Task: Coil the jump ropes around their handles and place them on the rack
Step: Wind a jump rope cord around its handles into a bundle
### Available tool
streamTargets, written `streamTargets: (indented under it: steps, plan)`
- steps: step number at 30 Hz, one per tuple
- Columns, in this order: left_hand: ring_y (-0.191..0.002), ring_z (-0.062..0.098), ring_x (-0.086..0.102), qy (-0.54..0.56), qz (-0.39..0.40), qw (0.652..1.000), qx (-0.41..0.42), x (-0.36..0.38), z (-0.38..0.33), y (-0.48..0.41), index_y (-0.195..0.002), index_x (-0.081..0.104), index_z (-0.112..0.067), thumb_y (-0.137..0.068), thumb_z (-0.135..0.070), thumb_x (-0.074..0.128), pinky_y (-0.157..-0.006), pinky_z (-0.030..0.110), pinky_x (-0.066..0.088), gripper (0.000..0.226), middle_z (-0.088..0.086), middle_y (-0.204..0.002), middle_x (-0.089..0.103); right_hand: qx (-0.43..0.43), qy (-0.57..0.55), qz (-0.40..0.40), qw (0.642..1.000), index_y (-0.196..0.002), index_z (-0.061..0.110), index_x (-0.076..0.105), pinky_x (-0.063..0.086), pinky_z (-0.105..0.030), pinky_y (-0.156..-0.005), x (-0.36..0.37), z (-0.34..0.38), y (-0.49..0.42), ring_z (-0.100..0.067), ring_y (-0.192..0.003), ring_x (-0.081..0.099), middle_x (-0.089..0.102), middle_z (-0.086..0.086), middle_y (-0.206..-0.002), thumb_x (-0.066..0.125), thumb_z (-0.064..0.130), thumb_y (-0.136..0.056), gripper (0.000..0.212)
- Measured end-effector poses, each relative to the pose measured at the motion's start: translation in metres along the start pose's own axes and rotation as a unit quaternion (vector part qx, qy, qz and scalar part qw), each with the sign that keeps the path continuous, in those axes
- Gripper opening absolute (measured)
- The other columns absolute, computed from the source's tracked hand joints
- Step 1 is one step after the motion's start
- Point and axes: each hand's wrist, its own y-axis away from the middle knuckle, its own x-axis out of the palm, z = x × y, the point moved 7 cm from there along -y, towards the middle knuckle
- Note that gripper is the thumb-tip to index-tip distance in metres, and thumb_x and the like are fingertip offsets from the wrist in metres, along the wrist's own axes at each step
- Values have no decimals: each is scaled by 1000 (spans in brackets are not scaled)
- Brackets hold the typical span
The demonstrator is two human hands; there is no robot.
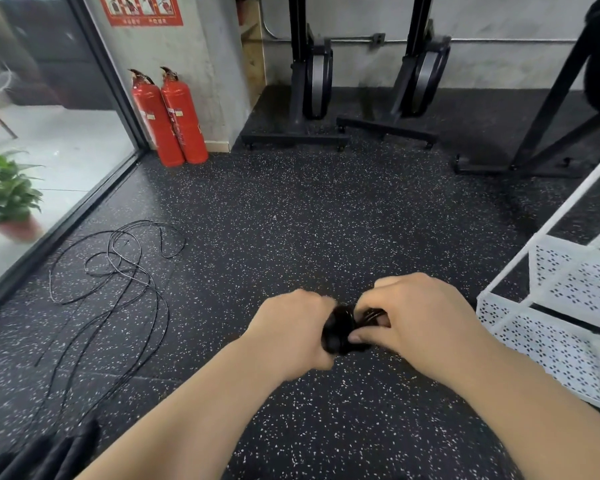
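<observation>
Both hands meet at the lower middle of the head view around one black jump rope [340, 329] wound on its handles. My left hand [291, 332] grips the handle end of this bundle. My right hand [420, 323] pinches the coiled cord on it with thumb and fingers. Most of the bundle is hidden by my fingers. More black jump rope cord [118, 271] lies loose in tangled loops on the floor at the left. Black handles [59, 452] lie at the bottom left corner. The white perforated rack [555, 327] stands at the right.
Two red fire extinguishers [168, 119] stand by the wall at the back left, next to a glass partition [49, 116]. A potted plant [4, 192] sits behind the glass. Black exercise machines [312, 81] stand along the back wall. The floor is speckled black rubber.
</observation>
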Motion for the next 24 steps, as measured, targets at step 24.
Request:
streamTargets:
  steps: [24]
  plan:
    - [-76, 12, 65, 310, 51, 941, 124, -39, -36, 32, -101, 63, -33, -71, -28, 94, -72, 34, 56, 43, -7, -87, 69, 14, -482, 88, 872, -90, 13, 78, 51, -23, -71, 1, -44, -6, -15, -76, 66, 75, -7, -85, 80, 46, -91, 33]
